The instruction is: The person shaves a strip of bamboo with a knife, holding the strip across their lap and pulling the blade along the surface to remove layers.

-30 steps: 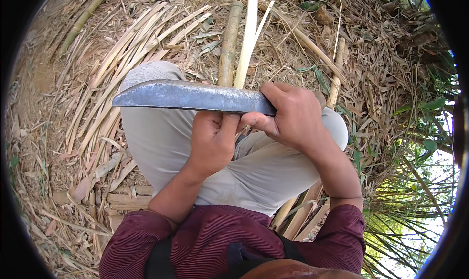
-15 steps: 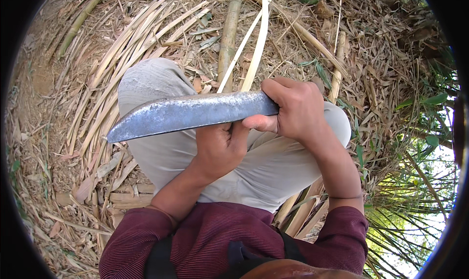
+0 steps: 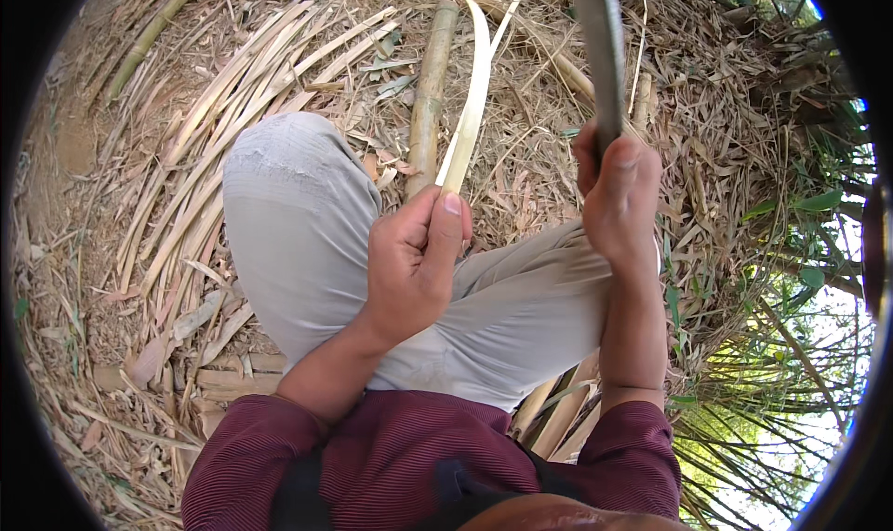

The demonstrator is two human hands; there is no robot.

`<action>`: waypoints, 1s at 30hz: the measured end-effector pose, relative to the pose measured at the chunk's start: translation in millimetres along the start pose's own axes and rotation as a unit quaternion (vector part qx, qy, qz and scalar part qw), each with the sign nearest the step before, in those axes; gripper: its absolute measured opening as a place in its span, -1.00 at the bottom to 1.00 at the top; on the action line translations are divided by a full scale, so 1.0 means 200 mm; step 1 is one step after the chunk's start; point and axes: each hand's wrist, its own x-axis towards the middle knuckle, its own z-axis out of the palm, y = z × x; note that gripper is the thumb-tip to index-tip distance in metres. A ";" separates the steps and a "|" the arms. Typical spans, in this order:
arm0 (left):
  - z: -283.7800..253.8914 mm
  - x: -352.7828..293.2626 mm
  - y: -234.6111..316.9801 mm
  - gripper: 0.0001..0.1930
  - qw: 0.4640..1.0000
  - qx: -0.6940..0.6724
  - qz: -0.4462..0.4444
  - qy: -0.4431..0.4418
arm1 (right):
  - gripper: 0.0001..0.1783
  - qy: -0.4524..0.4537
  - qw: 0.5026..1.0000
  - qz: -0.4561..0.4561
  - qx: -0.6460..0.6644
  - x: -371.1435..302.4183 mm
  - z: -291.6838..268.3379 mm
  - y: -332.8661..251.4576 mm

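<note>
Pinched between the thumb and fingers of my left hand (image 3: 415, 257) are the near ends of pale split bamboo strips (image 3: 473, 99). They reach away over the ground; one bends left at its far end and a thinner one slants right. My right hand (image 3: 625, 194) is closed round a machete (image 3: 603, 52), whose handle is hidden in the fist. Its blade points away from me, seen nearly edge-on, with the tip beyond the upper edge of the view. The blade stands to the right of the strips, apart from them.
A bundle of split strips (image 3: 209, 126) lies on the left. A round bamboo pole (image 3: 431, 89) rests ahead, and another greenish pole (image 3: 158, 38) far left. Further split pieces (image 3: 567, 415) lie by my right hip. Dry leaves litter the ground; green plants (image 3: 819, 201) grow at right.
The machete has swung from lying crosswise over my left hand to pointing away at the right. My left hand and the near strip ends now show, and the strips' far ends have shifted.
</note>
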 end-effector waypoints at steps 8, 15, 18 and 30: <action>-0.02 -0.02 0.02 -0.65 0.995 -0.070 -0.042 -0.061 | -0.52 -0.104 0.983 0.104 0.113 0.02 0.15 -0.12; -0.01 -0.07 -0.07 -0.64 0.981 -0.004 -0.110 -0.161 | -0.67 -0.017 0.889 0.273 0.367 0.09 0.07 -0.11; -0.01 -0.09 -0.11 -0.61 0.968 0.026 -0.167 -0.184 | -0.68 0.036 0.873 0.265 0.407 0.07 0.06 -0.03; 0.04 0.04 0.04 -0.75 0.975 -0.146 -0.140 -0.097 | -0.72 -0.130 0.951 0.177 0.219 -0.05 0.15 -0.18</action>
